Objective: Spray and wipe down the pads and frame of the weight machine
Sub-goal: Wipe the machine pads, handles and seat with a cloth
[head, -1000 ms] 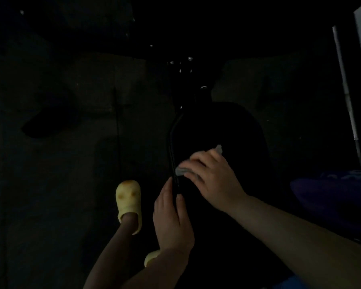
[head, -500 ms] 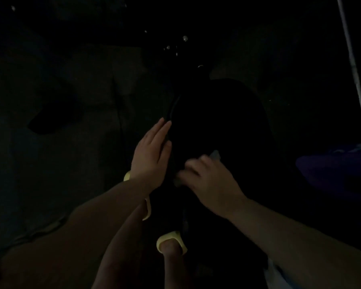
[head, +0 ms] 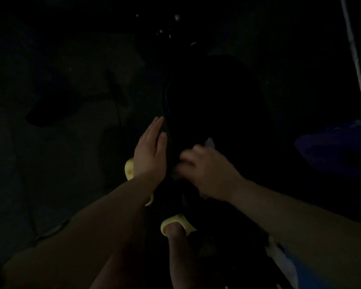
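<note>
The scene is very dark. A black pad [head: 215,105] of the weight machine fills the middle of the view. My left hand [head: 150,151] lies flat with straight fingers against the pad's left edge. My right hand [head: 206,170] is on the pad's near part, blurred, its fingers curled over a pale cloth [head: 209,141] whose corner shows beyond the knuckles. No spray bottle is visible.
My feet in yellow clogs [head: 176,225] stand on the dark floor below the pad, one clog [head: 129,168] half hidden by my left wrist. A pale metal bar [head: 356,65] rises at the far right. A blue-purple object [head: 338,151] sits at right.
My left hand moved up from the pad's near left edge to lie flat higher along that edge. My right hand with the cloth has stayed on the pad, shifting slightly.
</note>
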A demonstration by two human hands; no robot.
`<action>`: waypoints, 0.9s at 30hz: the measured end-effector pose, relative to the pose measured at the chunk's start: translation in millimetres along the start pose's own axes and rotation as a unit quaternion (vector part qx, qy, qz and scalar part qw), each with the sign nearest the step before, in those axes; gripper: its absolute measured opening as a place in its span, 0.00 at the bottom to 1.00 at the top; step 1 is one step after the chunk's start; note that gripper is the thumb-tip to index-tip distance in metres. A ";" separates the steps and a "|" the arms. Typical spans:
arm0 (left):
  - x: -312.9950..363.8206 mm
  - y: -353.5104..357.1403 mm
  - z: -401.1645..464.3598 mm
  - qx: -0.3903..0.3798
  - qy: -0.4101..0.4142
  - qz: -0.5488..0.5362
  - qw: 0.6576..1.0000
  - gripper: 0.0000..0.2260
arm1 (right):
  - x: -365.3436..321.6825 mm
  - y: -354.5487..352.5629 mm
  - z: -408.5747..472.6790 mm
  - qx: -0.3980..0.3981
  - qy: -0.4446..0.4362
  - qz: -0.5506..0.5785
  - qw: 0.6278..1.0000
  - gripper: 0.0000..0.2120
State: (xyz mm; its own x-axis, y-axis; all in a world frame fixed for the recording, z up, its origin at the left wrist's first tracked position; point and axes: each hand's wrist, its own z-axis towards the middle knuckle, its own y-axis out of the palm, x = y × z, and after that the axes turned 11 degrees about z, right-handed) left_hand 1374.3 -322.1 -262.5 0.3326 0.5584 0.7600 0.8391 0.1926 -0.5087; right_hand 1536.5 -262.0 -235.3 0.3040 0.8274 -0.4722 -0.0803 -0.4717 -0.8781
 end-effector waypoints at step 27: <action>56.2 22.9 29.8 0.049 0.041 0.057 0.996 0.19 | -25.4 23.4 -36.2 0.173 0.286 -0.010 0.942 0.19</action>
State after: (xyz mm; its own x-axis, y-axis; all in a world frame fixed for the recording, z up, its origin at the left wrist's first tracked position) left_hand 1399.3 -262.2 -243.5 0.4609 0.5146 0.7231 0.7489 0.2116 -0.6280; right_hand 1561.3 -305.1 -241.2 0.7633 0.4886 -0.4227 -0.3432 -0.2476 -0.9060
